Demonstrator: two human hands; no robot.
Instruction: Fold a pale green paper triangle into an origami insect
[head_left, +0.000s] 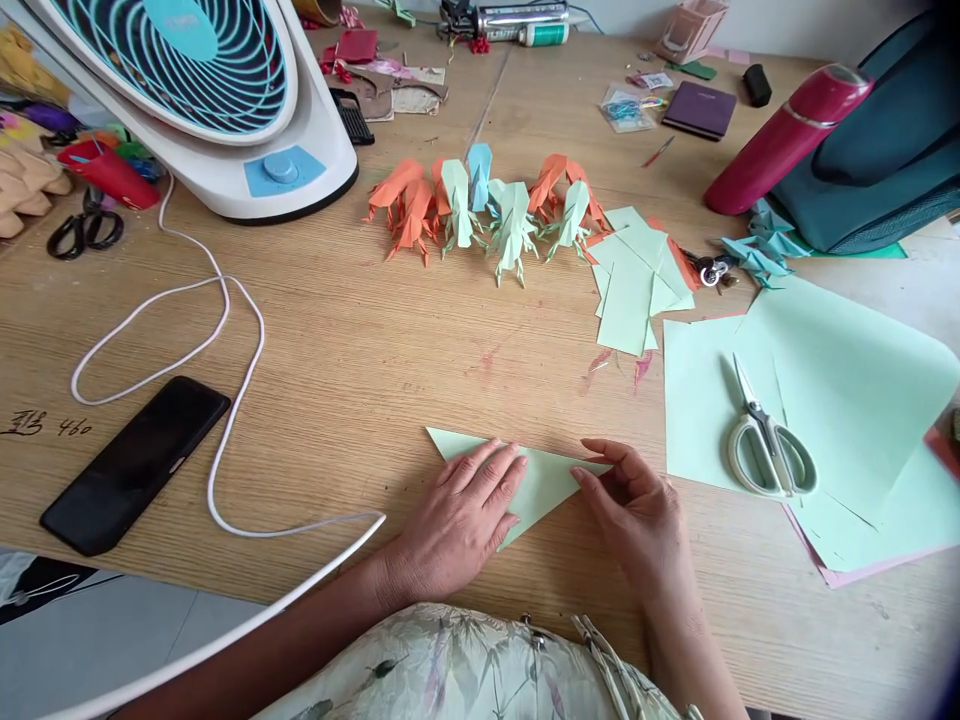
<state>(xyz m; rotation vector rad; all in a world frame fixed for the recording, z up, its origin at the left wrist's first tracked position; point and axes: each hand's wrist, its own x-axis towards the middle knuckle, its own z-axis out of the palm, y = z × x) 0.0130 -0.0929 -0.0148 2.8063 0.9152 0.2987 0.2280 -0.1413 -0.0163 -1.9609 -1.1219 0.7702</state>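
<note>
A pale green sheet of paper point(551, 485), folded into a triangle, lies on the wooden table close to my body. My left hand point(465, 520) rests flat on it, fingers stretched out and pressing its left and middle part. At the right corner my right hand point(637, 500) pinches the paper between thumb and fingers. The long edge of the triangle faces away from me, with one point sticking out to the left and another toward me.
Folded paper figures point(514, 225) stand in a row at the back. Green paper slips point(634, 285) lie beside them. Scissors point(769, 440) rest on larger green sheets point(847, 370) at right. A phone point(135, 465), white cable point(259, 340) and fan point(225, 130) occupy the left; a red bottle point(787, 140) leans on a bag point(877, 150).
</note>
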